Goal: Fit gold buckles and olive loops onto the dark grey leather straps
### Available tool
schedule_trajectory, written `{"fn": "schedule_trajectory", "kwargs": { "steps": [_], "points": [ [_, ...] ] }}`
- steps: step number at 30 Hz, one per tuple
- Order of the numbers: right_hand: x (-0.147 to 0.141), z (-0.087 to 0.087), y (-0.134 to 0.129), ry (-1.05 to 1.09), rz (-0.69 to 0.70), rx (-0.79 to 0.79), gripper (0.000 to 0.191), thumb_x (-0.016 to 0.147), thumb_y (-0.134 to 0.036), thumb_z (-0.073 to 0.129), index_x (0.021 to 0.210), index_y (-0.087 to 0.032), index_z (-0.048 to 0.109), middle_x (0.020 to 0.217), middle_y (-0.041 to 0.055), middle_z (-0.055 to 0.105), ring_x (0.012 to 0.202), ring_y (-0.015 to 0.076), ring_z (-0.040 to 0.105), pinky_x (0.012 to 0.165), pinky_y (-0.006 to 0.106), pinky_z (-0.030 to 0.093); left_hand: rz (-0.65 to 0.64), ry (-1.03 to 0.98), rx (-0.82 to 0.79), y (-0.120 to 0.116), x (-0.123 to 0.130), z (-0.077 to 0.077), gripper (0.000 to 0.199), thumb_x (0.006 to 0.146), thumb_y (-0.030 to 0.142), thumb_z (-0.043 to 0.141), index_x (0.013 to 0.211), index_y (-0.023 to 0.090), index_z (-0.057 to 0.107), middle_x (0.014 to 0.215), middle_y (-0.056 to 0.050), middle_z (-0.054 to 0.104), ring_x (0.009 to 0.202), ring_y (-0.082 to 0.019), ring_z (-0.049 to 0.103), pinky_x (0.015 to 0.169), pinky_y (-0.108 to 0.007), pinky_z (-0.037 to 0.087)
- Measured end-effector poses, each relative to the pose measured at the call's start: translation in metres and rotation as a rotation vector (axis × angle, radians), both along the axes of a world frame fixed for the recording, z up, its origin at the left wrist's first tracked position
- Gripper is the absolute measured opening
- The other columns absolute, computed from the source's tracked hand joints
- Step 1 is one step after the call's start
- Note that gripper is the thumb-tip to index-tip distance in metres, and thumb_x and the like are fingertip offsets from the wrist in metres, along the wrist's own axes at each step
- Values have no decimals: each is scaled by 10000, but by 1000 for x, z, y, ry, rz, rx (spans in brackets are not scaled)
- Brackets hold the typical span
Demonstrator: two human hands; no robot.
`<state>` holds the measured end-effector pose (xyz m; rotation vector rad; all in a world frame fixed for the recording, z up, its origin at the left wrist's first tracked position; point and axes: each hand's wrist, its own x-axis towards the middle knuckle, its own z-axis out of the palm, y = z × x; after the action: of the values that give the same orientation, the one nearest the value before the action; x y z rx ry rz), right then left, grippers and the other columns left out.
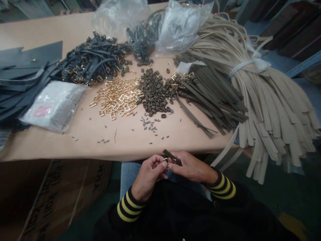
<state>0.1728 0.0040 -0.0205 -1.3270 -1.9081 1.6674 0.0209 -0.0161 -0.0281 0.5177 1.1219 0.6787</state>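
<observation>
Gold-coloured rectangular metal buckle (166, 160) was pinched in the left hand (149, 172), apparently touching the narrow olive-brown flat strap (171, 156) gripped by the right hand (192, 167).

"What sort of place do I see from here?"

"I see a workshop. A big bench (67, 147) has piles of gold buckles (120, 97) near its middle."

"What else shows it?"

"Lots of long tan straps (260, 100) hang over its right edge."
</observation>
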Motion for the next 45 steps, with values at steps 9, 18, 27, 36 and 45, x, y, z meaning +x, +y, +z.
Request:
{"fn": "schedule_trajectory", "kwargs": {
  "steps": [9,18,27,36,45],
  "points": [
    [7,4,2,-76,184,-57,164,746,-199,448,593,-153,414,512,-60,339,472,57,299,424,182,228,-120,-6,28,2,-7,-1,225,615,275,687,664,94,564,575,15,545,472,-48,482,445,-156,424],
    [13,-7,-13,-11,-56,-106,227,884,-362,274,914,-168,389,701,-10,499,578,94,433,555,221,351,44,-76,-170,0,-10,-5,254,548,247,739,658,91,571,556,18,570,492,-37,522,489,-125,469],
    [16,-16,-25,55,-73,-212,271,866,-382,333,744,-162,433,591,-37,453,464,63,356,447,192,284,164,-116,-218,2,-11,-7,152,588,157,713,642,90,589,533,8,584,475,-43,543,475,-113,491],
    [22,-18,-22,146,-28,-302,289,840,-408,390,795,-136,478,593,-30,481,456,49,364,434,180,277,113,-243,-294,-2,-11,-8,128,608,150,700,645,82,598,521,-5,581,447,-48,538,458,-120,489],
    [8,-18,-30,157,-148,-224,135,836,-259,399,935,-178,354,661,-27,527,566,83,459,532,204,360,104,-259,-287,-9,4,-11,175,591,152,696,634,102,535,524,7,564,453,-40,518,431,-111,439]
  ]
}}
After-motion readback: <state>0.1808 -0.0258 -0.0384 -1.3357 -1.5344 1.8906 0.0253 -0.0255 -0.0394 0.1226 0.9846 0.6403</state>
